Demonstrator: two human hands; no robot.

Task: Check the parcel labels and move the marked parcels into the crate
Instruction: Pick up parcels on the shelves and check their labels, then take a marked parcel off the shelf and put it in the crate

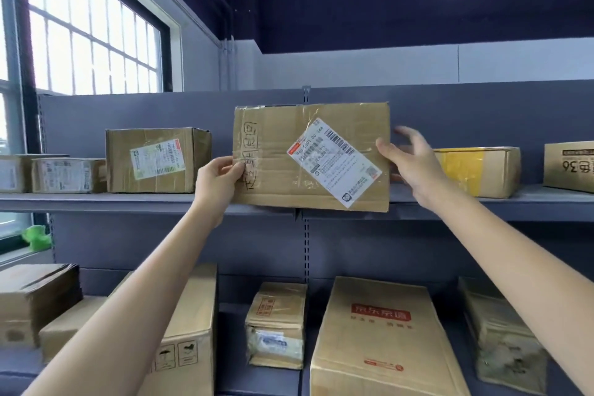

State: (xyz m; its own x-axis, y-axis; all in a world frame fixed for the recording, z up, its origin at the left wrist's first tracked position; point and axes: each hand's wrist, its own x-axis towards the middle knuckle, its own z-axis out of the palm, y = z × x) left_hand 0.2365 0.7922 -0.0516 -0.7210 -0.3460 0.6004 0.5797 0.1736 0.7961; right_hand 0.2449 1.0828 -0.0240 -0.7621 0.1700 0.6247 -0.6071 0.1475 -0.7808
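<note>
Holding: left hand (218,182) pinches parcel (310,156) left edge above upper shelf (128,201)
Right hand (409,159): fingers spread, grip loose at right edge
Neighbours: labelled box (157,160) left, yellow-taped box (479,170) right

A barred window (93,32) at left; a green object (37,236) on its sill.

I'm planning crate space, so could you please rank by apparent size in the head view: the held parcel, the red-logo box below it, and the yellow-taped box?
1. red-logo box, though it sits nearer the camera
2. held parcel, a close second, so unsure
3. yellow-taped box
</note>
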